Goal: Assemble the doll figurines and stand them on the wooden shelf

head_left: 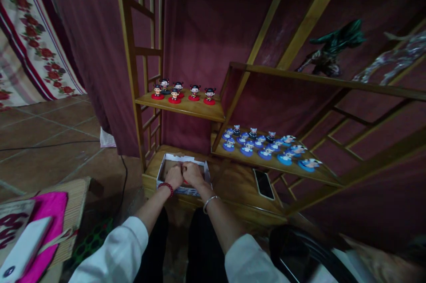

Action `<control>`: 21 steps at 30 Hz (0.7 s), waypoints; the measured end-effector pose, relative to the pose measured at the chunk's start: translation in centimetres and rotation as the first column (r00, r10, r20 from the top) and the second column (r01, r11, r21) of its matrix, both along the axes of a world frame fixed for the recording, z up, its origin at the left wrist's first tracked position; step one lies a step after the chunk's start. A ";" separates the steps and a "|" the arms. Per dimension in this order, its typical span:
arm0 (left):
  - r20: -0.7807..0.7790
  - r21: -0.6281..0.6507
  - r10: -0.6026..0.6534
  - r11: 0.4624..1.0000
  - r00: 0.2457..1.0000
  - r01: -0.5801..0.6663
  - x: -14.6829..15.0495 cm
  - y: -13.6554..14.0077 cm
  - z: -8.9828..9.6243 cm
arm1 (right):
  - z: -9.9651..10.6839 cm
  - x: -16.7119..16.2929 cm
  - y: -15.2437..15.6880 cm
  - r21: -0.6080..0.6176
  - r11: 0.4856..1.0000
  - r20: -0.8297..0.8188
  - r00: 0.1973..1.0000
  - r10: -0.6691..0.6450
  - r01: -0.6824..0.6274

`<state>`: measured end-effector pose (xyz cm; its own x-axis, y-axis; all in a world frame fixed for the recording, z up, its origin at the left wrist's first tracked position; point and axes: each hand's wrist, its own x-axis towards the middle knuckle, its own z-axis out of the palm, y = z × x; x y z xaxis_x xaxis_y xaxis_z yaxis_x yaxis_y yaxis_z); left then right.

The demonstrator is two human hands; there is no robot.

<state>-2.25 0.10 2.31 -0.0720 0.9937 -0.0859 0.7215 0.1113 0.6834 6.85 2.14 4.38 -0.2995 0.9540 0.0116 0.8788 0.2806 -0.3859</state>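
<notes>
A shallow white cardboard box (208, 172) with a brown inside sits on the lowest wooden shelf, its top open. Both my hands meet over it, knuckles close together. My left hand (175, 176), with a red bead bracelet at the wrist, is closed. Beside it my right hand (193, 173), below a silver bangle, is closed too. A small bit of red (185, 181) shows under the fingers; what they hold is mostly hidden. On the shelf above stand several black-haired figurines (195, 92) on round bases, mostly red.
To the right, a step shelf (326, 176) bears several blue-and-white figurines (246, 147). A phone (264, 184) lies on the low shelf. Higher up stands a dark green statue (336, 47) near a clear animal figure (396, 56). At left, a woven-top stool (80, 198) carries a pink cloth and a white device.
</notes>
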 end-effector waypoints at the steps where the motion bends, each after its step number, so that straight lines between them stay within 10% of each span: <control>1: 0.024 0.002 -0.005 1.000 1.000 0.005 0.1 0.1 -0.4 | -0.4 0.0 0.1 -0.015 1.000 0.006 1.000 -0.002 0.002; 11: 0.449 -0.153 0.175 0.981 0.876 -0.118 1.0 1.7 -4.5 | -4.6 1.2 1.7 -0.134 0.991 0.028 1.000 -0.006 0.010; 21: 0.814 -0.450 0.481 0.877 0.326 -0.171 0.5 3.1 -4.8 | -7.7 1.8 3.5 -0.277 0.950 0.075 0.989 -0.128 0.144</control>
